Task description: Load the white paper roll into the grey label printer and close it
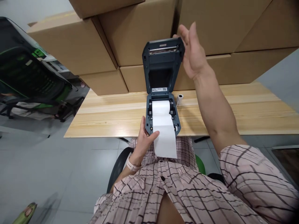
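A dark blue-grey label printer [149,97] stands at the table's front edge with its lid [163,67] raised. White paper [164,140] runs from the roll [161,107] inside it and hangs over the front edge. My left hand [145,140] is at the printer's front left corner, its thumb on the paper's left edge and its fingers along the side. My right hand [192,53] is at the right side of the raised lid, fingers apart, its palm partly turned toward me; some fingertips are hidden behind the lid.
Large cardboard boxes [137,34] are stacked along the back of the wooden table [112,115]. A small white roll [180,98] lies right of the printer. A black and green office chair [30,77] stands on the left, with part of another person beside it.
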`<action>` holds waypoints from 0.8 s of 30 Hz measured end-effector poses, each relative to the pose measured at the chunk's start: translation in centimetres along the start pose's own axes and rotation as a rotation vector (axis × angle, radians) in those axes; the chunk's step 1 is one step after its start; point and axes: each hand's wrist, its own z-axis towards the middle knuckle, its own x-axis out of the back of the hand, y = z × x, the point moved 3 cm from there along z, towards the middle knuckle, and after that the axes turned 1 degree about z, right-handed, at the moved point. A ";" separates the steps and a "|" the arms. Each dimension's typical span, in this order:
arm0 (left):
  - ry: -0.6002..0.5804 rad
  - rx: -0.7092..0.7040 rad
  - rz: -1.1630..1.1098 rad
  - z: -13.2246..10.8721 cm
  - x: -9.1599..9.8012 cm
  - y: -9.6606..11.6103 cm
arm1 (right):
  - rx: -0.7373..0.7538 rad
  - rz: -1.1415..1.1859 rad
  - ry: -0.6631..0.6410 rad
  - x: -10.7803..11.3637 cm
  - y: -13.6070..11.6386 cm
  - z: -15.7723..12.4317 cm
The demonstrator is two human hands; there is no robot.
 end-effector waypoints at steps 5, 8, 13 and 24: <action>0.021 -0.018 -0.003 -1.0 0.0 -0.6 | -0.030 0.299 0.035 -0.3 -2.7 -4.0; 0.011 -0.042 0.017 -1.2 0.1 -0.9 | 0.155 0.076 0.101 -0.4 -6.3 -11.7; -0.045 -0.169 0.026 -1.4 0.8 -1.4 | 0.167 -0.141 0.009 -2.4 -8.1 -22.2; 0.070 -0.263 0.009 2.8 -0.1 2.1 | 0.121 -0.111 0.070 -5.6 -6.3 -27.5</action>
